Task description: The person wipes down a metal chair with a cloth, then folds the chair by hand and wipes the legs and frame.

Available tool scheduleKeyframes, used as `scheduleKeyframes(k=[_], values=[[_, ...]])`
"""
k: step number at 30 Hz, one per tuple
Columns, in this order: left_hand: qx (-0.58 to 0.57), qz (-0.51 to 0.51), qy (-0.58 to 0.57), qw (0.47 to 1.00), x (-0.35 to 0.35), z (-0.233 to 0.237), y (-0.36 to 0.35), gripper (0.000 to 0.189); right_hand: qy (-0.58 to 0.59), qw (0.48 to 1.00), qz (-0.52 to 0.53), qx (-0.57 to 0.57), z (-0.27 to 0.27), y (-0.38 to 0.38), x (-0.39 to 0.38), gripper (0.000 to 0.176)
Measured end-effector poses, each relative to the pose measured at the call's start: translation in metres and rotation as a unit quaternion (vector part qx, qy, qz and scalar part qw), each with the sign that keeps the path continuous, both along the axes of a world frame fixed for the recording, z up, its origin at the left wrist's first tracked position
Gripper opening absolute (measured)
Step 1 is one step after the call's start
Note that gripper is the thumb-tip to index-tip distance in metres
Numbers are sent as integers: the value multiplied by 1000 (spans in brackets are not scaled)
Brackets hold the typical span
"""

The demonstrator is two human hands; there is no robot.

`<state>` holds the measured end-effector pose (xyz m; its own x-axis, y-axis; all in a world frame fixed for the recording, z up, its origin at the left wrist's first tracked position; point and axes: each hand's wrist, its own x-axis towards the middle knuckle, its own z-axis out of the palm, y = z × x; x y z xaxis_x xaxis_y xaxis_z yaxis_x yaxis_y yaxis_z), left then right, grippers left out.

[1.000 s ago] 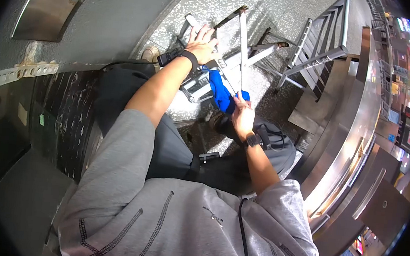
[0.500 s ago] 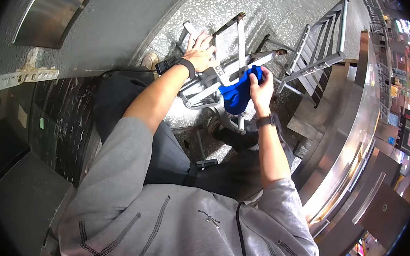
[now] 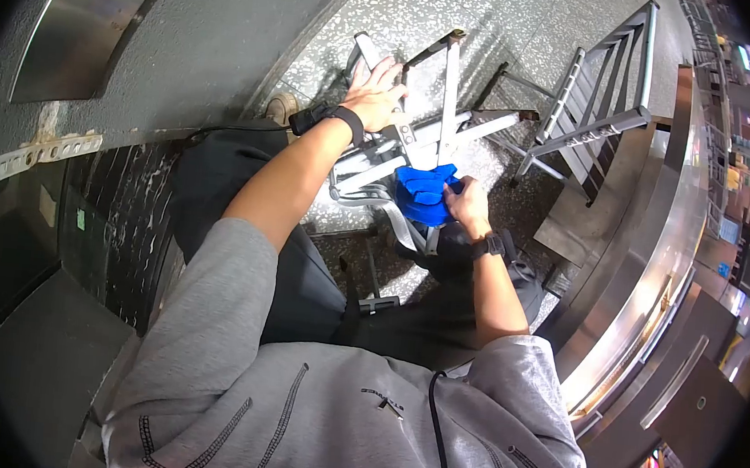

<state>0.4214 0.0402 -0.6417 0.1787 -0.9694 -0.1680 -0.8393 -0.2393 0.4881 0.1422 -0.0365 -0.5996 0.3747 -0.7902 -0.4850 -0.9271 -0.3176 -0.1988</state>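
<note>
A metal chair frame [image 3: 448, 107] lies tipped over on the speckled floor between my legs. My left hand [image 3: 376, 100] rests on its upper left bar with the fingers spread. Lower on the frame, my right hand [image 3: 469, 205] grips a bunched blue cloth [image 3: 423, 194] against the metal tubes. The cloth hides the part of the frame under it.
To the right stands another metal chair [image 3: 588, 119] with a slatted part. Beyond it runs a shiny metal counter edge [image 3: 629, 283]. A grey wall [image 3: 204, 50] with a steel panel [image 3: 91, 17] is on the left. My shoe [image 3: 281, 108] shows beside the wall.
My right hand has moved down and slightly left with the blue cloth, which is now bunched lower on the frame. The view has shifted a little; my left hand stays on the bar.
</note>
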Motion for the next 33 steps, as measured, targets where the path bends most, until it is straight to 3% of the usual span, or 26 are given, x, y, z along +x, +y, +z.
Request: scheduleKeyframes(k=[3,5,9,14,17,20,24,27,29,31,33], values=[[6,8,33,999,2,-3,1,48,12,998,-25,-62,1,7,12,38],[22,11,40,999,0,2,1,49,-53,993,-29,-103,1,-2,23,34],[26,28,46,998,-5,6,6,58,-153,965,74,-199,-14,-30,53,38],[0,36,34,999,-6,-11,8,66,-242,939,59,-236,-31,-61,77,38],[17,49,29,998,-8,-1,8,67,-140,974,-24,-176,-26,-74,100,46],[35,65,29,997,-11,8,10,71,-89,980,9,-179,-30,-73,88,48],[17,76,6,997,-12,4,3,72,22,999,13,-27,9,-53,48,50],[43,69,27,996,-12,12,1,74,36,999,2,41,-10,-47,-14,51],[27,73,36,996,-9,5,2,73,79,995,13,61,12,-47,-29,51],[12,73,22,997,-10,-8,4,72,51,990,-11,129,21,-58,-46,46],[12,69,12,997,-6,-11,3,70,-72,971,-75,215,37,-68,-59,40]])
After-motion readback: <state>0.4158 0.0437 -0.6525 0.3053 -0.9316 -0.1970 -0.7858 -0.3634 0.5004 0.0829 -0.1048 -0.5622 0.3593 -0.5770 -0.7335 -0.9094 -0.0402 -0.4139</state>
